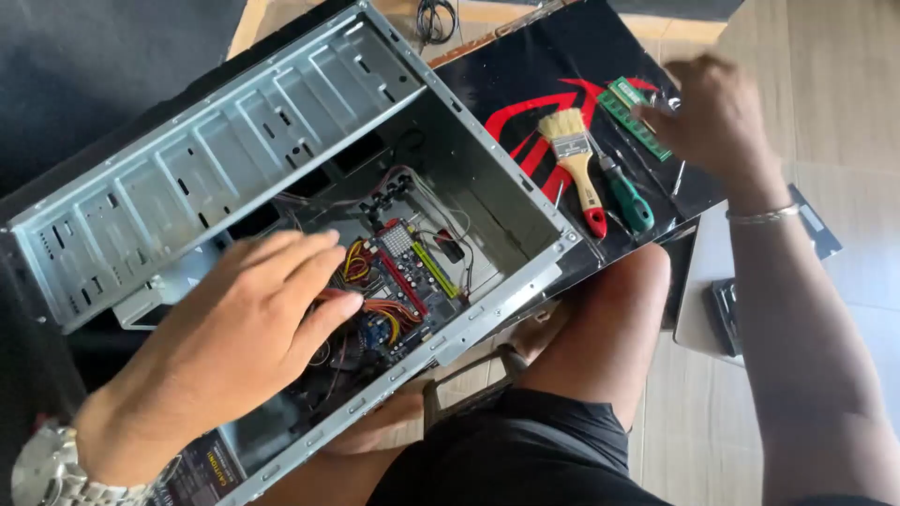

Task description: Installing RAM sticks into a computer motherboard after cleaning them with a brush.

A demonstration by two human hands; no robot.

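Open computer case (281, 141) lies across the lap. Left hand (225, 347) spread flat, holding nothing, fingers over the motherboard (408, 272) wiring at 8 o'clock. Right hand (712, 117), loosely curled at 2 o'clock, pinches the green memory stick (630, 114) beside paintbrush (572, 155) and screwdriver (626, 197). Best lifted by its edges, clear of the contacts.

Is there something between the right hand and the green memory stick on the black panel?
Nothing visible stands between them. The right hand is over the far end of the green memory stick on the black side panel. The wooden paintbrush and green-handled screwdriver lie beside it, nearer the open case.
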